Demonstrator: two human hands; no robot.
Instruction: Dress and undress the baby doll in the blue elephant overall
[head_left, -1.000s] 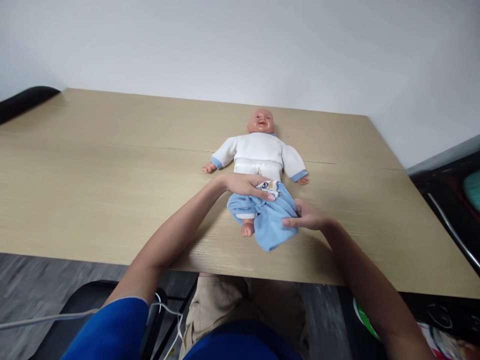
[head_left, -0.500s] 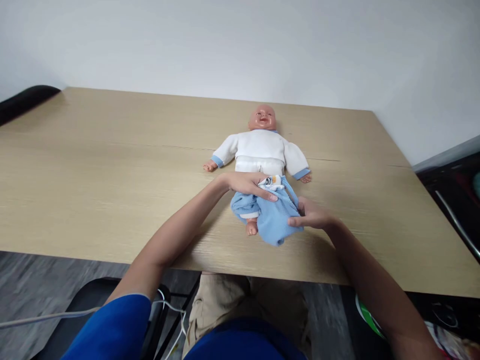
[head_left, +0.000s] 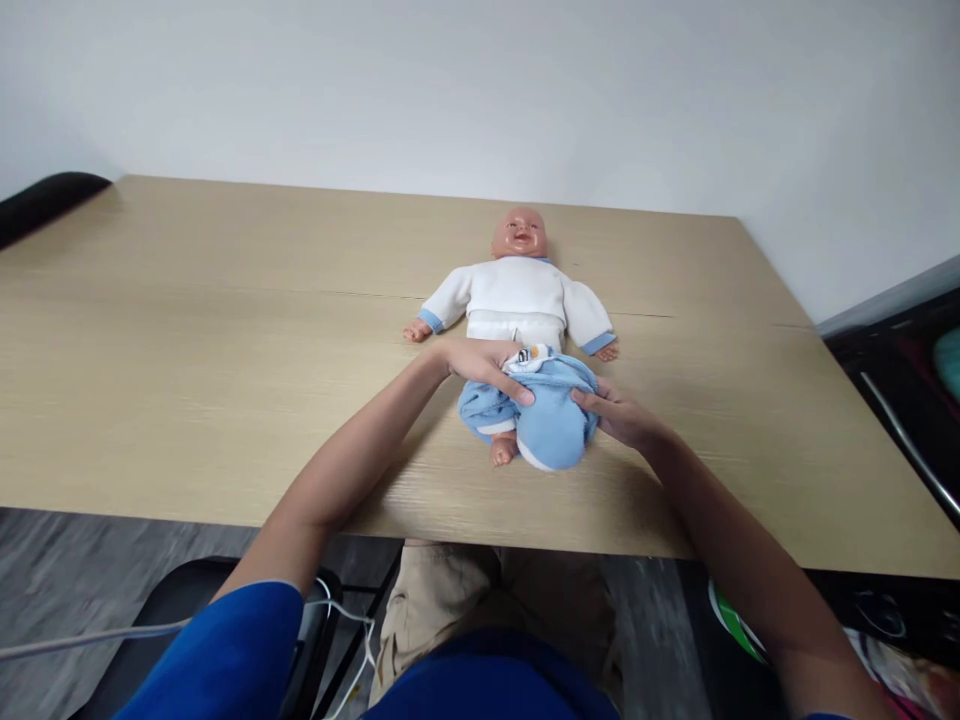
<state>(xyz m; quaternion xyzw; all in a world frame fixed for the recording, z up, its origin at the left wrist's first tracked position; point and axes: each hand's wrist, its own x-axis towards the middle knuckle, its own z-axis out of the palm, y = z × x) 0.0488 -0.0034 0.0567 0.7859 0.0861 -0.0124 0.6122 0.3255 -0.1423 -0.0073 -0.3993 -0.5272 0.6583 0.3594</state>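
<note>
A baby doll (head_left: 517, 285) lies on its back on the table, head away from me. It wears a white top with blue cuffs and white-and-blue trousers (head_left: 484, 408). Over its lower body I hold a light-blue doll's hat (head_left: 553, 425) with a rounded, white-edged flap and a small printed patch. My left hand (head_left: 491, 368) grips the hat's left side, thumb on top. On the right edge, my right hand (head_left: 615, 408) pinches the cloth between thumb and fingers. One bare foot of the doll shows below; the other is hidden behind the hat.
The wooden table (head_left: 225, 380) runs up to a pale wall. A black chair (head_left: 172, 620) with a white cable stands at the lower left. Another black chair back (head_left: 52, 205) is at the far left. Dark furniture (head_left: 907, 390) stands beyond the right edge.
The hat has been spread and turned so its rounded flap faces me, and its lower edge has come up. My right hand has moved slightly up. Both hands keep hold.
</note>
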